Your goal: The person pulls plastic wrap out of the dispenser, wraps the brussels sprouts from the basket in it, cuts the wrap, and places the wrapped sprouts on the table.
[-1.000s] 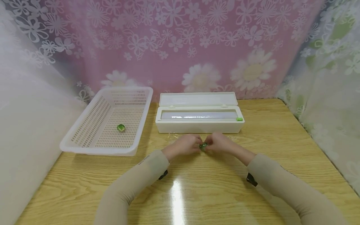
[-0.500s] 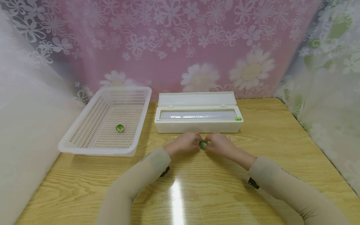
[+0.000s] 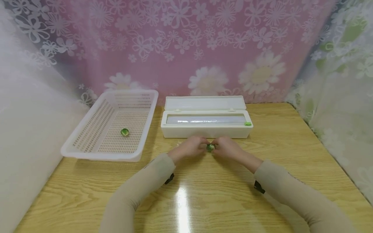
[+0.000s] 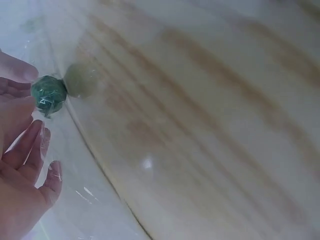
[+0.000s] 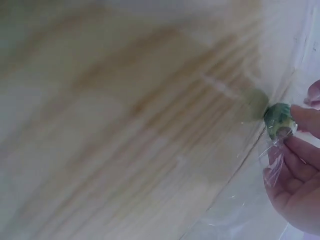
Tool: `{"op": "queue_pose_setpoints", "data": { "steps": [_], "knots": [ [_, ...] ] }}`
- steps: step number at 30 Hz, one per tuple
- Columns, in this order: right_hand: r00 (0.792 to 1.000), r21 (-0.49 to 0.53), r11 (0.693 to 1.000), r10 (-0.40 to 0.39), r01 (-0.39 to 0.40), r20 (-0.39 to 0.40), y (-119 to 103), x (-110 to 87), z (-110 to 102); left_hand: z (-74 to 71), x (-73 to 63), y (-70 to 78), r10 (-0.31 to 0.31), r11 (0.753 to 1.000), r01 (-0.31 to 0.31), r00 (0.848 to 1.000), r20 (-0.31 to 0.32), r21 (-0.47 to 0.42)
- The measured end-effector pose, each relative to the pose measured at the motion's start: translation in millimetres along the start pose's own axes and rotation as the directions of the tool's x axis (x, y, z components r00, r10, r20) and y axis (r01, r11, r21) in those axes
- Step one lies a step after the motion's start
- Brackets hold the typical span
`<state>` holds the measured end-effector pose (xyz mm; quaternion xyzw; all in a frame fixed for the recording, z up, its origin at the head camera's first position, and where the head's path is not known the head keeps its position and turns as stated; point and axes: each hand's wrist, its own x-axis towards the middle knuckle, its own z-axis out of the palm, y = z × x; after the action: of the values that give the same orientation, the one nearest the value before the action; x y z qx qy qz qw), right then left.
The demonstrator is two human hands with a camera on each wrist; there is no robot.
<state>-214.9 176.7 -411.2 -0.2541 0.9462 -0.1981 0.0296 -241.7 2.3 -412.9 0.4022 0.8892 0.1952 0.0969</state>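
A small green Brussels sprout (image 3: 210, 148) in clear cling film (image 5: 274, 165) lies between my two hands, just in front of the white wrap box. My left hand (image 3: 190, 149) holds its left side with thumb and forefinger; the other fingers are loosely bent in the left wrist view, with film against them. From the right, my right hand (image 3: 228, 149) grips the sprout and the film gathered at its end. Glossy film spreads under the fingers (image 4: 32, 155) on the table in the left wrist view. Another Brussels sprout (image 3: 125, 132) sits in the white basket (image 3: 140, 142).
Behind the hands stands a white cling film box (image 3: 207, 132), lid (image 3: 205, 103) raised, with a film roll (image 3: 207, 120) inside and a green slide cutter (image 3: 247, 123) at its right end. The basket is on the left of the wooden table (image 3: 221, 200). Flowered curtains hang behind.
The sprout has shifted slightly away from me, toward the box, with both hands following. Less loose film shows beside the hands. Basket and box stay put.
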Motion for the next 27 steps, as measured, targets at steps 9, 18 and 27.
{"op": "queue_pose_setpoints", "data": {
  "steps": [9,18,27],
  "knots": [
    [0.998,0.061,0.997,0.035,-0.038,0.06,12,12.4,-1,1.2,0.8,-1.0,0.138,0.975,-0.138,0.99,0.013,0.176],
    [0.999,0.038,0.999,0.021,-0.02,-0.027,17,13.2,0,2.7,3.9,-3.2,0.092,0.983,-0.091,0.996,0.003,0.16],
    [0.994,-0.095,0.995,-0.051,0.041,-0.099,13,13.6,-1,5.9,15.9,-9.5,-0.011,0.986,0.009,1.0,0.015,0.166]
  ]
}}
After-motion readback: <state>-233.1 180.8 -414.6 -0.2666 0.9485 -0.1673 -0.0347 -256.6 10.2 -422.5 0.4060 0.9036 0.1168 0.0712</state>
